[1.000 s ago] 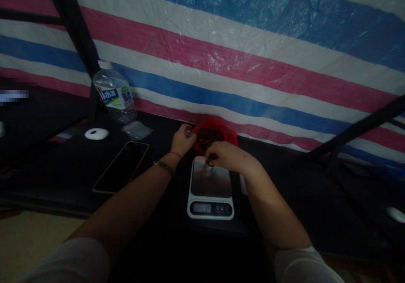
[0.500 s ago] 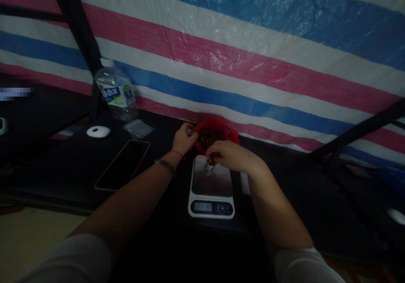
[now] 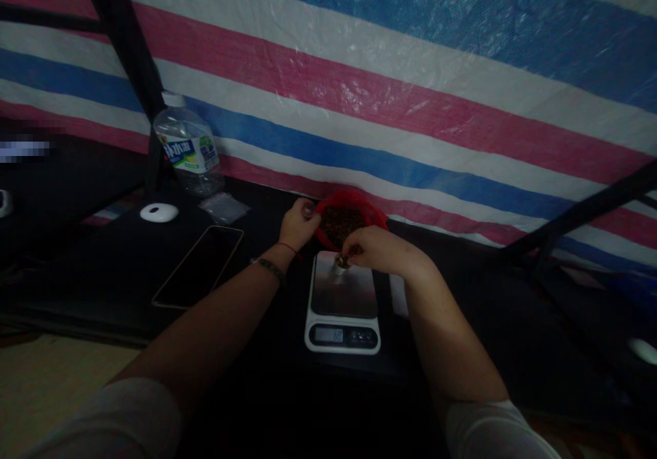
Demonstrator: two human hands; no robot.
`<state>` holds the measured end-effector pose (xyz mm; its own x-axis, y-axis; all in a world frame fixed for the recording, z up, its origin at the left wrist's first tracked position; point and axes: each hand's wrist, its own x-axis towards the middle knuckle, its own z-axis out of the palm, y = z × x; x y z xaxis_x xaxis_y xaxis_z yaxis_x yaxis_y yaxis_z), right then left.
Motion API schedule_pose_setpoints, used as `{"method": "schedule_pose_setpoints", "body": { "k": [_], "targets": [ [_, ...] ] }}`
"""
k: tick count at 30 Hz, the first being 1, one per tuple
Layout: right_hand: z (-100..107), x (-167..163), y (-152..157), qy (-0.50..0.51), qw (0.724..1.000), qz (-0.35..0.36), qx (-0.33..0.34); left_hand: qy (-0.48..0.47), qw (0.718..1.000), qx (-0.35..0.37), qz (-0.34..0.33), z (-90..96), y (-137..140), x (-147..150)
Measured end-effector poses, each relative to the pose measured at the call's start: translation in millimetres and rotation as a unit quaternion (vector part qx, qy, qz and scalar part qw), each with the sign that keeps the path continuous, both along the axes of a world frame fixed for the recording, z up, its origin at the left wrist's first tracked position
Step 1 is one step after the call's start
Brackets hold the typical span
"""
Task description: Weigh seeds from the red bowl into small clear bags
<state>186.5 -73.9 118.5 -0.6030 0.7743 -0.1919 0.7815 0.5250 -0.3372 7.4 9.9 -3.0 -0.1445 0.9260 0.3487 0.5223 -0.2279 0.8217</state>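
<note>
A white kitchen scale (image 3: 343,298) with a metal plate and a lit display stands in front of me. On its far part sits a small shiny cup (image 3: 339,267) with brown bits at its mouth. The pinched fingers of my right hand (image 3: 377,248) are at the cup's rim; what lies between them is too dark to make out. Behind the scale is a red bag or bowl (image 3: 377,216) full of small brown pieces (image 3: 339,223). My left hand (image 3: 298,223) is closed at its left edge, around a small clear round object (image 3: 308,210).
Left of my arm lie a phone (image 3: 200,267), a small clear plastic bag (image 3: 224,207) and a white rounded device (image 3: 159,213). A large clear bottle (image 3: 189,148) stands behind them. Striped sheeting (image 3: 359,96) closes off the back. A pale flat piece (image 3: 399,295) lies right of the scale.
My right fingers have shifted slightly at the cup's mouth, and the digits on the scale's display have changed. My left hand has stayed in place.
</note>
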Motion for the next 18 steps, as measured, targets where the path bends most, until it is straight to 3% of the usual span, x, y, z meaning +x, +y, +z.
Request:
{"method": "schedule_pose_setpoints", "body": {
  "k": [5,13,18],
  "targets": [
    [-9,-5,1,0.001,1.0,-0.006,-0.018,-0.002,1.0,0.008,0.002,-1.4,1,0],
    [8,0,-3,-0.017,1.0,-0.021,-0.005,0.002,1.0,0.012,0.001,-2.8,2,-1],
    [3,-1,-3,-0.032,0.999,-0.014,-0.007,0.007,1.0,0.003,-0.003,0.2,0,0]
  ]
}}
